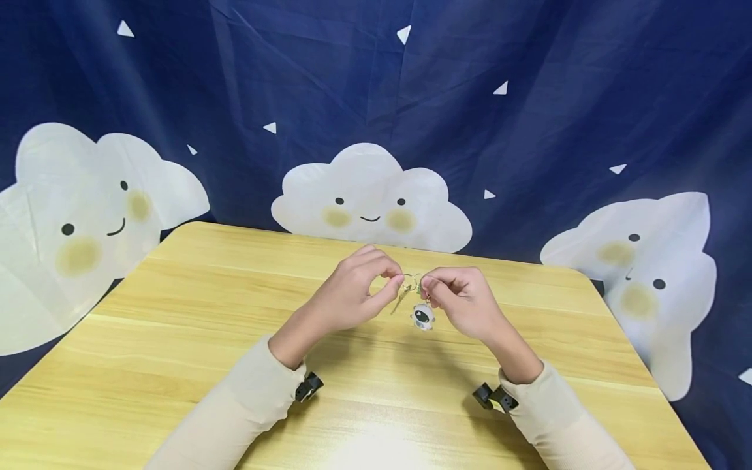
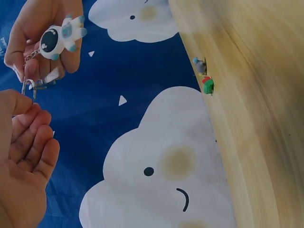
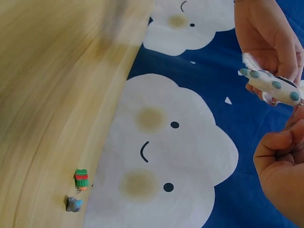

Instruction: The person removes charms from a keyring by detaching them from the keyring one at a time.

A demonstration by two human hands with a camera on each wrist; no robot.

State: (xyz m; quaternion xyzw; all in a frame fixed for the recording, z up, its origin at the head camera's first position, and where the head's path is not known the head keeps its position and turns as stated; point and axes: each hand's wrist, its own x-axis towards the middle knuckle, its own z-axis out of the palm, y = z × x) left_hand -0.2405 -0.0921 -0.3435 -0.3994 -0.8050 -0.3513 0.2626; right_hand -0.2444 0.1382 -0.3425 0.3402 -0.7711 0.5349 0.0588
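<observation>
Above the table, my left hand (image 1: 355, 290) pinches one side of a metal key ring (image 2: 29, 89) between thumb and forefinger. My right hand (image 1: 464, 300) pinches the other side with its fingertips. A white astronaut charm (image 1: 422, 317) with a dark visor and blue patches hangs on a short chain (image 2: 31, 56) by the right fingers. A thin key (image 1: 399, 301) dangles from the ring between the hands. In the right wrist view the charm (image 3: 273, 86) appears edge-on, and the ring is mostly hidden.
Near the far edge of the wooden table (image 1: 176, 313) lie a small green-and-red charm (image 3: 81, 178) and a grey-blue one (image 3: 73, 204). Behind the table hangs a dark blue cloth (image 1: 329, 78) printed with white clouds. Black wrist cameras (image 1: 308, 387) sit at both cuffs.
</observation>
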